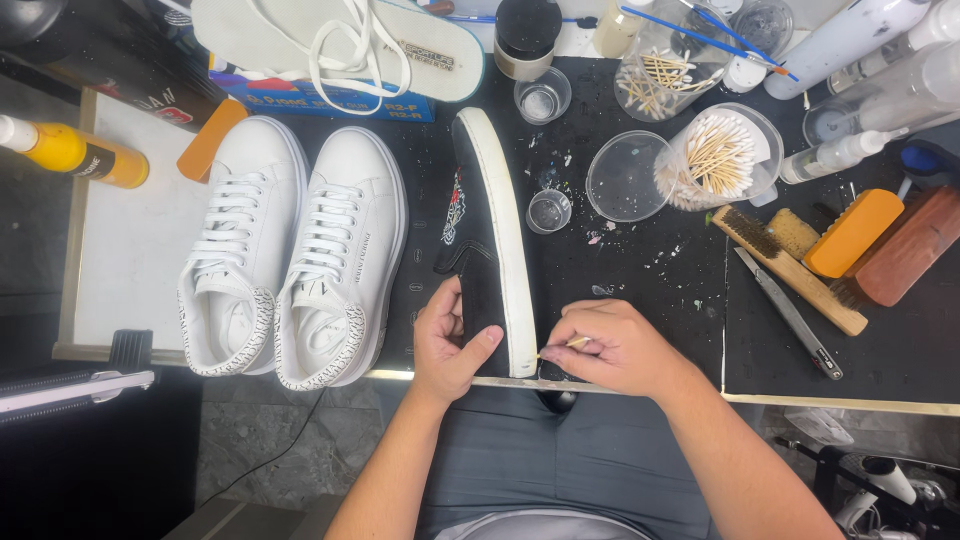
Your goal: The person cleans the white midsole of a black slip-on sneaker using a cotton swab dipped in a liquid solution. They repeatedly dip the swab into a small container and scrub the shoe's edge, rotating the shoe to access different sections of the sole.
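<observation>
A black slip-on shoe (478, 240) with a white sole rim lies on its side on the black work mat (650, 280). My left hand (448, 342) grips the shoe's heel end, thumb across the black upper. My right hand (612, 347) pinches a thin wooden stick (566, 345), its tip touching the white sole edge near the heel.
A pair of white laced sneakers (290, 250) stands to the left on a white board. Jars of wooden sticks (715, 155), small clear cups, brushes (790, 265), a knife (790, 312), spray bottles and a yellow bottle (70, 150) surround the mat. A white sandal lies at the back.
</observation>
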